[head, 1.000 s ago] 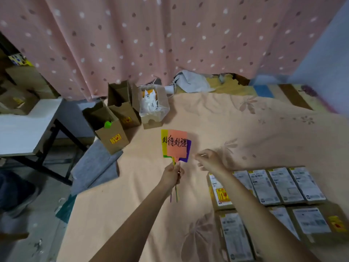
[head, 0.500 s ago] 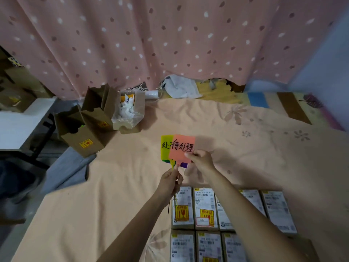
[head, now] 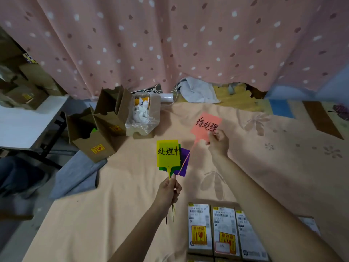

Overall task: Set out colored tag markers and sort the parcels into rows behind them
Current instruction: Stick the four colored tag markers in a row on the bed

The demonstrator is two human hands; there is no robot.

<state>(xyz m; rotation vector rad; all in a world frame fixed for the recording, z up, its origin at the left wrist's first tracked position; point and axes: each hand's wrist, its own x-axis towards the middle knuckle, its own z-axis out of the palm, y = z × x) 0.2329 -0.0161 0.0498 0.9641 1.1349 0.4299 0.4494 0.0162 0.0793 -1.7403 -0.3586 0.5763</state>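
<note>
**Pink tag held apart from the bunch**

At 5 o'clock, nearest the camera, brown cardboard parcels with white shipping labels point(head: 222, 231) lie side by side on the peach floral bedsheet point(head: 105, 208). Further in, the left hand point(head: 169, 191) grips the stems of the yellow, green and purple plastic tag markers point(head: 168, 154). Beyond, at 1 o'clock, the right hand point(head: 218, 141) has its fingers point(head: 212, 136) pinching the tilted pink plastic tag marker point(head: 204, 126).

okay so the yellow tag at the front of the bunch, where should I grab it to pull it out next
Judging from its pose, pinch the yellow tag by its flat card, near the bare top or left edge, coming from above. Its thin stem is bunched with the others in the left hand, and the green tag and purple tag lie close behind on the right.
</note>
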